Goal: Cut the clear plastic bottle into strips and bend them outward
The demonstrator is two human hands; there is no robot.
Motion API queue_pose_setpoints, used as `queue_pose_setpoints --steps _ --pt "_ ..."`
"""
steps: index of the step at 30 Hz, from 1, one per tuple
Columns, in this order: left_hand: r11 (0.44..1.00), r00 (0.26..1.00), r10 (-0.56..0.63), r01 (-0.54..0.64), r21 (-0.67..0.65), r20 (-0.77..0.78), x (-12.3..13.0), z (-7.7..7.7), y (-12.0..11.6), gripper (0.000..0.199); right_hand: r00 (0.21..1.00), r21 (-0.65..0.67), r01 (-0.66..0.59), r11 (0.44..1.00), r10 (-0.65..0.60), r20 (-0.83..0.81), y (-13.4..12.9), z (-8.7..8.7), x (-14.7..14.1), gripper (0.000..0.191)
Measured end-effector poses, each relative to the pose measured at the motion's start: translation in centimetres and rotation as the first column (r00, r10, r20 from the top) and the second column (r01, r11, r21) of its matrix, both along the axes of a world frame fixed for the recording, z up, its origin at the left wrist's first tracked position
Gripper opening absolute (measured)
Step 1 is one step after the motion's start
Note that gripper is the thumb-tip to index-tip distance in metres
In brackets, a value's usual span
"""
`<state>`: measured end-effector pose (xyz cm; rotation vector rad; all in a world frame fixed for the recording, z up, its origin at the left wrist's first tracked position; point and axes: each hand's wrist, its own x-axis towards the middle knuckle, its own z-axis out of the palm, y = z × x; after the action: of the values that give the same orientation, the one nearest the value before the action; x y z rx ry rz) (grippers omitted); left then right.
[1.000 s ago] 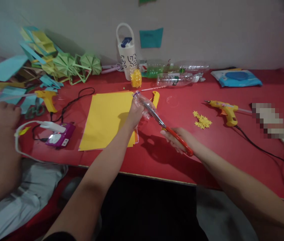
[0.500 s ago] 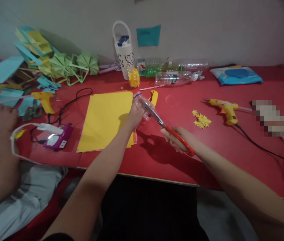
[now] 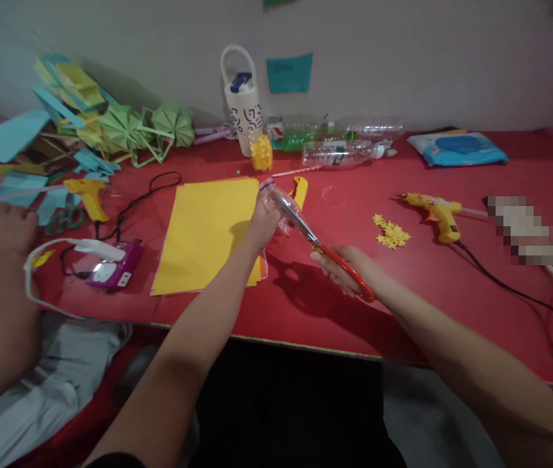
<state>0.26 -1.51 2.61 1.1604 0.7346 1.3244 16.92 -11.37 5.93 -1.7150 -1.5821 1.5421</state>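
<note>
Hands grip red-handled scissors (image 3: 331,252) and clear plastic (image 3: 283,211), blades slanting up-left, away.

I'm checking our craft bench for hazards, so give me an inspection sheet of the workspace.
Surface: red tabletop, pale front edge
Job's things: red-handled metal scissors, blades at clear plastic piece
Clutter: yellow paper stack, yellow paper-like stars, clear and green plastic bottles
Hands: left hand grips plastic, right hand holds scissors
Cables: black cord from yellow glue gun; white cable by purple socket block
Surroundings: another person's hand, far left
</note>
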Motion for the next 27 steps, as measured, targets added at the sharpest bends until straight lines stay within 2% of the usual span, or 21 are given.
queue_pose_setpoints --steps 8,12,18,27 --pt "0.997 0.999 -0.031 0.029 -0.065 -0.038 -0.2 -0.6 0.3 0.028 0.996 -0.003 0.003 1.0 -0.003 -0.09 0.2 -0.6 0.3 0.055" --pt "0.998 0.998 -0.055 0.054 -0.028 -0.043 -0.2 -1.0 0.4 0.036 0.997 0.013 0.001 1.0 0.0 -0.082 0.2 -0.6 0.4 0.056" --pt "0.997 0.999 -0.032 0.029 -0.074 -0.032 0.0 -0.6 0.0 0.041 0.998 -0.01 0.023 1.0 -0.023 -0.062 0.0 -0.1 0.0 0.055" --pt "0.995 0.998 -0.044 0.039 -0.094 -0.051 0.0 -0.1 -0.2 0.027 0.999 -0.023 0.041 0.999 -0.04 0.017 0.0 0.5 -0.1 0.053"
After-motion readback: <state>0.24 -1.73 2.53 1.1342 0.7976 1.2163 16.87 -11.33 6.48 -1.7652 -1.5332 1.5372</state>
